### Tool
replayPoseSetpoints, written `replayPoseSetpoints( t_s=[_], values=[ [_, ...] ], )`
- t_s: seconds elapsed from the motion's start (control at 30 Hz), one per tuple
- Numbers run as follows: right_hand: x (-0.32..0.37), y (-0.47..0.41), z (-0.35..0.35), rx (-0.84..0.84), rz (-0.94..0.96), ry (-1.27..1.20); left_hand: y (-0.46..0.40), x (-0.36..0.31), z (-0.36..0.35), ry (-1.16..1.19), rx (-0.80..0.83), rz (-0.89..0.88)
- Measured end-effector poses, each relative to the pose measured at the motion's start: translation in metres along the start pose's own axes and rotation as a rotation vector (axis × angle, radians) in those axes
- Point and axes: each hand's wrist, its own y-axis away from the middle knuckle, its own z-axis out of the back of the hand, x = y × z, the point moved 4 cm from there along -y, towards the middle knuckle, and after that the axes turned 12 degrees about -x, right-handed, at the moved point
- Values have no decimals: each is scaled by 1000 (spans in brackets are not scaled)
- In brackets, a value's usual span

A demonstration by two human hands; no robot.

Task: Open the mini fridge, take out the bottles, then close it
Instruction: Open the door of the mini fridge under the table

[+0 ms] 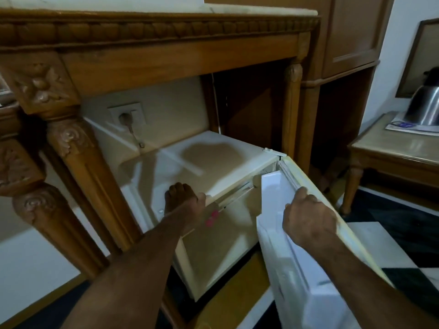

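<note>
A white mini fridge (190, 160) stands under a carved wooden console table. Its door (306, 276) is swung open toward the right. My right hand (306, 219) grips the door's top edge. My left hand (183, 198) rests flat on the front edge of the fridge's top, fingers spread. Just inside the opening, below my left hand, small pink caps (212, 218) show, probably bottle tops; the bottles themselves are hidden by shadow and by my forearm.
The carved console table (152, 51) with thick legs (78, 167) frames the fridge. A wall socket with a plug (127, 115) sits behind it. A side table (399, 146) at the right carries a metal kettle (425, 108). A dark patterned carpet (389, 222) lies right of the door.
</note>
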Motion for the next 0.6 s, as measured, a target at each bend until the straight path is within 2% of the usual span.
replayPoseSetpoints(
  t_s=[0.03, 0.1, 0.17, 0.27, 0.4, 0.47, 0.5, 0.57, 0.6],
  values=[
    [-11, -1, -6, -6, -66, 6, -2, 0, -4, 44, 30, 8],
    [-35, -3, -17, -52, -152, 20, -6, 3, -17, 96, 166, 132],
    [-61, -8, -25, -111, -161, 41, -15, 13, -31, 96, 162, 276],
    [-89, -18, -32, -125, -116, 76, -22, 12, -41, 75, 149, 240],
    [-101, -27, -35, -180, -180, 17, -21, 15, -41, 42, 150, 201],
    [-107, -19, -35, -305, -230, -44, -23, 14, -43, 31, 159, 185],
    [-107, -7, -36, -382, -219, -109, -23, 14, -48, 36, 161, 170],
    [-92, 34, -43, -502, -25, -201, -23, 16, -53, 2, 130, 115],
    [-88, 57, -62, -460, 85, -207, -23, 16, -53, -14, 101, 103]
  ],
)
